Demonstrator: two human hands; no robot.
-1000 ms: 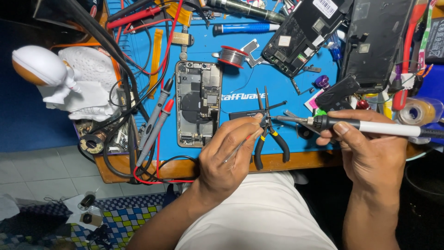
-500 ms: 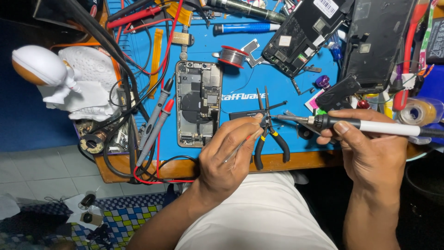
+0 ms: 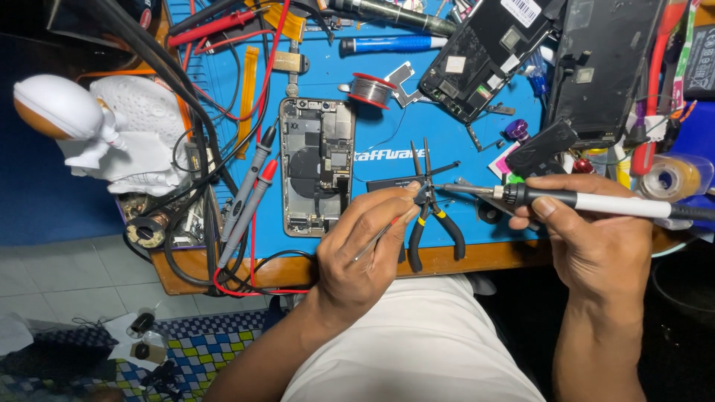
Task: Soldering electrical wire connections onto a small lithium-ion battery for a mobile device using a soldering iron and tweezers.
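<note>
Left hand: the left hand (image 3: 365, 249) pinches thin metal tweezers (image 3: 383, 232) like a pencil, so the tip stays steady.
Right hand: the right hand (image 3: 596, 238) grips a black and white soldering iron (image 3: 588, 201), its tip pointing left to meet the tweezers.
Between hands: black-handled pliers (image 3: 428, 216) lie on the blue worktop (image 3: 402, 97).
Left of hands: an opened grey phone (image 3: 316, 165) lies flat, insides up.

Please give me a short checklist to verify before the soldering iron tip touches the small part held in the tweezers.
1. Left hand grips the tweezers: ok.
2. Right hand holds the soldering iron by its handle: ok.
3. Iron tip points at the tweezers' end: ok.
4. Small part seated in the tweezers: cannot tell, too small.
5. Pliers lie directly under the work point: not ok.
6. Opened phone lies apart from the tip: ok.
</note>
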